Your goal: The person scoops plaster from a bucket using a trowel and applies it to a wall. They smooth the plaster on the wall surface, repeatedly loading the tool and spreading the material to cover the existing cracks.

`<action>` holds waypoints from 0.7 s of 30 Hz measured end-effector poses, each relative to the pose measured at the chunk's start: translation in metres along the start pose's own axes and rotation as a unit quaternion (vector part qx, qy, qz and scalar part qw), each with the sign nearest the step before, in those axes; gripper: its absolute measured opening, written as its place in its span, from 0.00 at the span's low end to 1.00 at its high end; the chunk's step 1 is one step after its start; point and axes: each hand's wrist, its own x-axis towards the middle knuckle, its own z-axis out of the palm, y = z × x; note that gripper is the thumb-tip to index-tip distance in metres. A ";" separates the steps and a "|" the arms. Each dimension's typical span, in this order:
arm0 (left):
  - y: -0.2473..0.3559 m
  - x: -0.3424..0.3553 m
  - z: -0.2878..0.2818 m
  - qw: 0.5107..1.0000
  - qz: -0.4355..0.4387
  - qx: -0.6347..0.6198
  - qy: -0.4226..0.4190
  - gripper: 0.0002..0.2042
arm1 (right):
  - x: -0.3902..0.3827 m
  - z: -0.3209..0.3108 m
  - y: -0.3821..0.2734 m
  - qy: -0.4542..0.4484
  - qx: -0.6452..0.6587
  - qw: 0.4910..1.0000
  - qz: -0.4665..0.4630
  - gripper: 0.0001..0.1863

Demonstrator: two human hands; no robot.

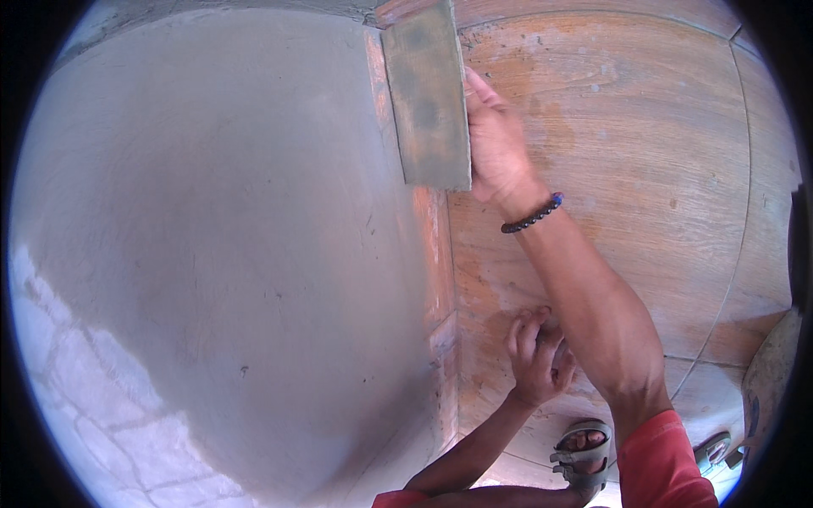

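My right hand [500, 148] grips a flat rectangular board [426, 102] smeared grey-brown, holding it along the wall's base strip [437, 254]. A dark beaded bracelet [532, 218] circles that wrist. My left hand [535, 360] is lower, near the wood-look tiled floor [627, 152] beside the strip, partly behind my right forearm. Its fingers curl around something dark that I cannot make out.
A grey plastered surface [220, 212] fills the left, with a pale stone-patterned patch [110, 398] at its lower edge. My sandalled foot [584, 449] stands at the bottom. Another sandal [713, 450] and a curved pale object [766, 372] are at the lower right.
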 end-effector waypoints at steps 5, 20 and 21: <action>0.001 0.002 0.000 1.000 0.003 0.007 0.005 0.17 | 0.002 0.002 0.001 -0.019 -0.020 0.999 0.020 0.20; -0.004 0.000 -0.002 1.000 0.007 -0.006 -0.024 0.18 | 0.010 0.005 0.005 -0.044 -0.035 0.998 -0.006 0.22; -0.004 0.000 -0.002 1.000 0.011 -0.009 -0.021 0.18 | 0.011 0.005 0.005 -0.045 -0.028 0.999 -0.007 0.22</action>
